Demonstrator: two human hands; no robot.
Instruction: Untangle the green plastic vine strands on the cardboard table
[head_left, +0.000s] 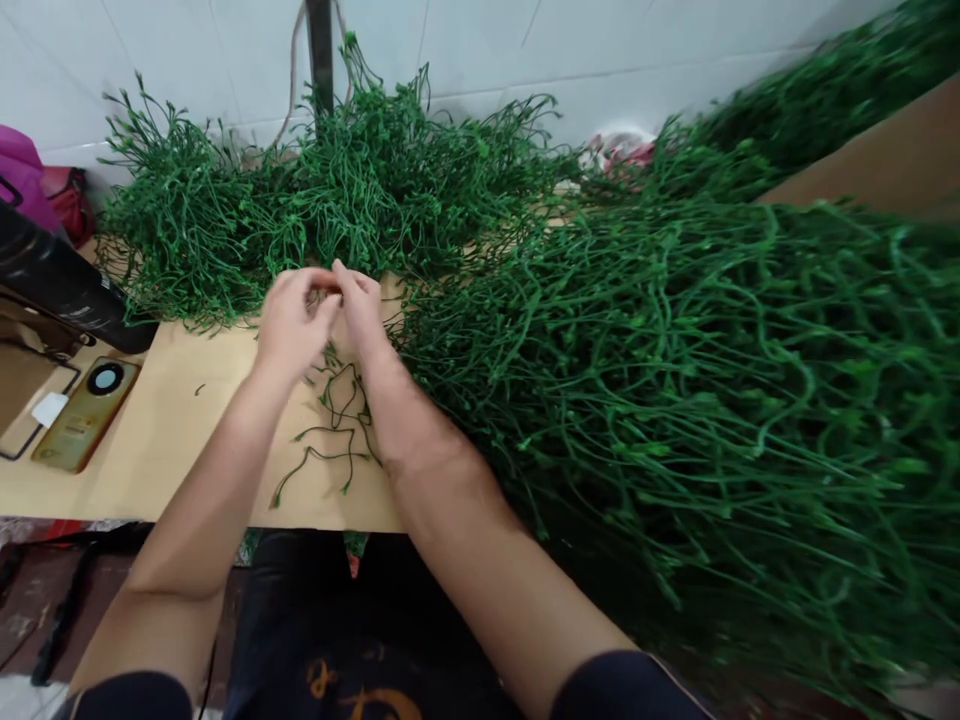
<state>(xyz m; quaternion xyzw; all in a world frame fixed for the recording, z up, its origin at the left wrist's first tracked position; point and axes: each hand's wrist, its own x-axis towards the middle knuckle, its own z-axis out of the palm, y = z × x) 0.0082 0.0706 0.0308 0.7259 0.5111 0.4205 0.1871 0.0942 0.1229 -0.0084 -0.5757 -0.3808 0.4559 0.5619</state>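
My left hand (292, 320) and my right hand (360, 305) meet fingertip to fingertip over the tan table (187, 440), both pinched on thin green plastic stems (337, 410). The stems hang from the fingers and trail across the tabletop between my forearms. A heap of the same green stems (315, 190) lies just beyond the hands against the white wall. A much larger mass of long green stems (675, 380) covers the table to the right of my right arm.
A gold phone (86, 415) lies on the table's left edge beside a brown case. A dark cylinder (52, 280) and a pink bag (22, 175) sit at far left. A dark pole (320, 55) rises at the wall. My dark-clothed lap is below the table edge.
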